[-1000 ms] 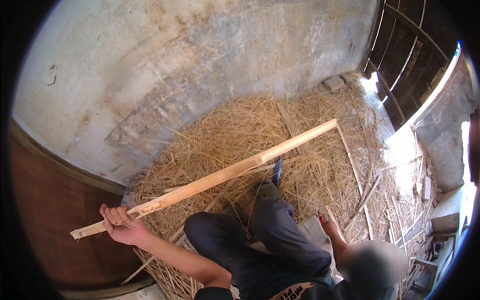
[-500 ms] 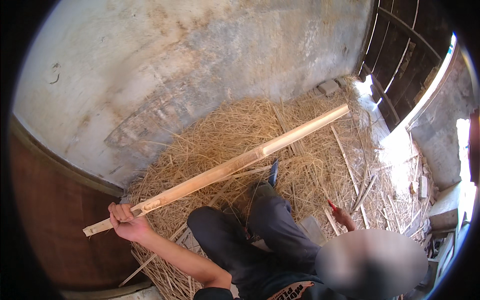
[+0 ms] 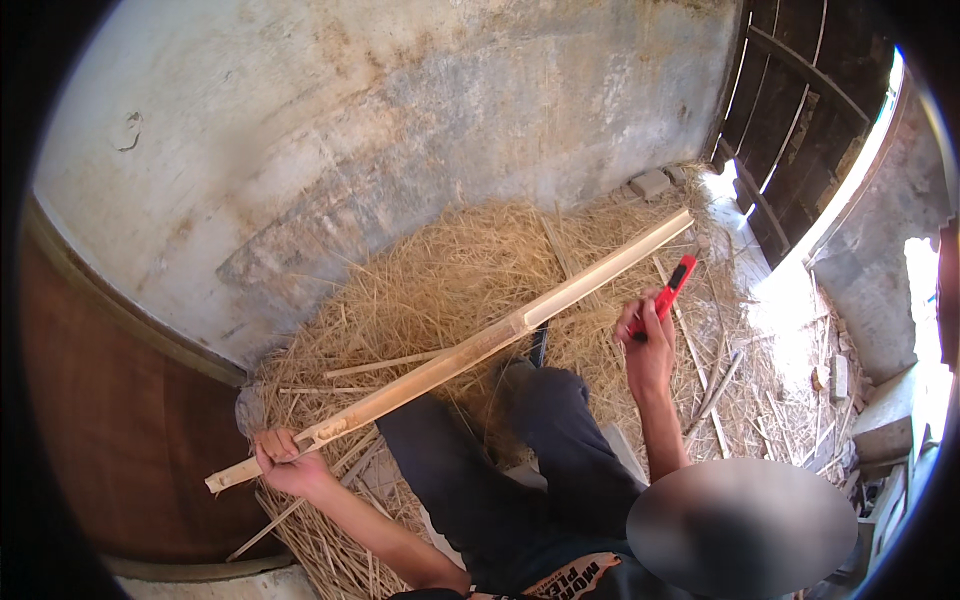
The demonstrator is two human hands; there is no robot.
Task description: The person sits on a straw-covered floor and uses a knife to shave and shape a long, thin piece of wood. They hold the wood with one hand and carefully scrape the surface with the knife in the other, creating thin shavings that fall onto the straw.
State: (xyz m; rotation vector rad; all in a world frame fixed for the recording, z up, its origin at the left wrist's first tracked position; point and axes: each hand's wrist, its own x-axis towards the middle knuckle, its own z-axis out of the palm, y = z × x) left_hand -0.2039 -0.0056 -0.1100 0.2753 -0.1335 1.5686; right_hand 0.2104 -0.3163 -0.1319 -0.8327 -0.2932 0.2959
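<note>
A long split bamboo pole (image 3: pixel 430 383), pale and hollowed along its inner face, slants across the view from lower left to upper right. Near its lower left end, my left hand (image 3: pixel 292 468) is closed round it. My right hand (image 3: pixel 648 345) is raised below the pole's far right half, apart from it. Its fingers grip a red utility knife (image 3: pixel 677 283) with a black part on its side; I cannot make out whether a blade is out. Under the pole, between it and my knee, a dark flat piece (image 3: pixel 539 345) shows partly.
Straw-like bamboo shavings (image 3: pixel 440 250) and loose strips cover the floor round my bent legs (image 3: pixel 545 430). A stained wall (image 3: pixel 400 130) rises behind. At left is a brown panel (image 3: pixel 110 400), at right a dark plank door (image 3: pixel 800 100). Bricks (image 3: pixel 650 183) lie by the wall.
My right hand has come up and forward with the red utility knife, now plainly in view. My left hand and its end of the pole have shifted slightly right and down.
</note>
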